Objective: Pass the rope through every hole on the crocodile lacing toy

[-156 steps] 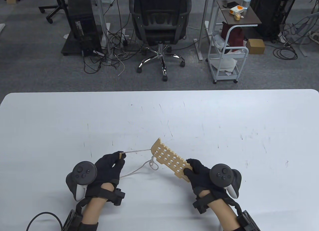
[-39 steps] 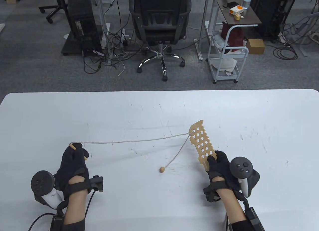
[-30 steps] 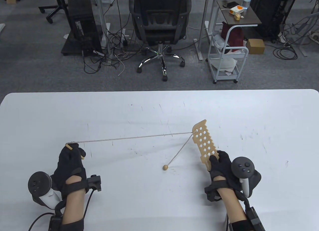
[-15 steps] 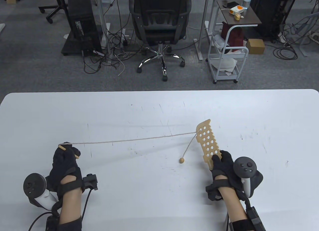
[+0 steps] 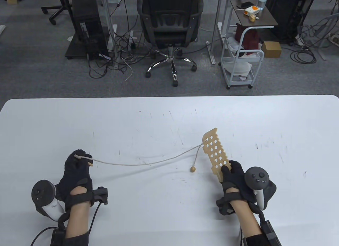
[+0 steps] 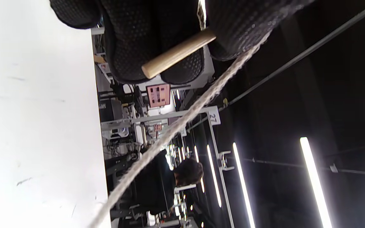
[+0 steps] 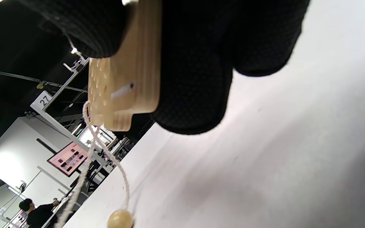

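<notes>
I am reading "27" on a white placard (image 6: 213,117) mounted on the metal frame; the same placard (image 7: 44,99) is showing behind the wooden toy. Nothing else legible.

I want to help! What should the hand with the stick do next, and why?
Probably bring the stick in the left hand back to the board and poke the next hole: the rope passes through only one end hole, and the others look empty.

The left hand (image 5: 76,170) sits at seven o'clock, fingers curled and pinching; the right hand (image 5: 233,174) at five o'clock, fingers clamped, forearm angled toward eleven.
</notes>
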A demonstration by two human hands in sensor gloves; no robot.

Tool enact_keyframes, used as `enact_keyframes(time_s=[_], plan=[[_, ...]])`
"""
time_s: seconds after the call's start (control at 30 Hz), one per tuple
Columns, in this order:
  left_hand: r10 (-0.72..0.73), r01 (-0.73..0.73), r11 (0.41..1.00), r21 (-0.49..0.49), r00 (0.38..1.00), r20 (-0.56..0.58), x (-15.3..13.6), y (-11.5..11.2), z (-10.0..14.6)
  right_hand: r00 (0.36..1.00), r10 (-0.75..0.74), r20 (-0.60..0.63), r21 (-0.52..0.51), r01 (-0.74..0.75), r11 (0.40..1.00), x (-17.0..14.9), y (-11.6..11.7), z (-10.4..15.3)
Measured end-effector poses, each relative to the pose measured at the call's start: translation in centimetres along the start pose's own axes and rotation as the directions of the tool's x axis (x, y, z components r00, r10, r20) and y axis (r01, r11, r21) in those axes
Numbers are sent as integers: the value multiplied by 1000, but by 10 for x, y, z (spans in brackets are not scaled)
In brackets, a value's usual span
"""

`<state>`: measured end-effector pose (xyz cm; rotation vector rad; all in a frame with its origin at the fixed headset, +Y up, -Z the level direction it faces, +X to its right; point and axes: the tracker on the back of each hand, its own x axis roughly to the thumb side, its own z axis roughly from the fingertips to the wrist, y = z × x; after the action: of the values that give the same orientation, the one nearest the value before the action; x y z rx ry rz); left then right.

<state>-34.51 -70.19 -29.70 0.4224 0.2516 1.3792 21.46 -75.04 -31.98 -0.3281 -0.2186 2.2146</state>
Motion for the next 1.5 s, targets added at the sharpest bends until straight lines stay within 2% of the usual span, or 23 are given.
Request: enact_keyframes(time_s=[0.37,0.73,1.07,1.5], plan=[[-157,163,971,-173,987,46,-4,-33,1,996,-2,94,79,-6,997,13,12,7],[-192,197,960,-199,981,42,-5,-40,3,984,-17,175,118,-4,993,27,19,20],[-234,238,925,-298,971,49,-10,-53,4,977,-41,207,142,11,990,31,24,26],[-259,273,898,-344,962,86,-10,-63,8,969,-37,242,163,-3,987,35,29,31]])
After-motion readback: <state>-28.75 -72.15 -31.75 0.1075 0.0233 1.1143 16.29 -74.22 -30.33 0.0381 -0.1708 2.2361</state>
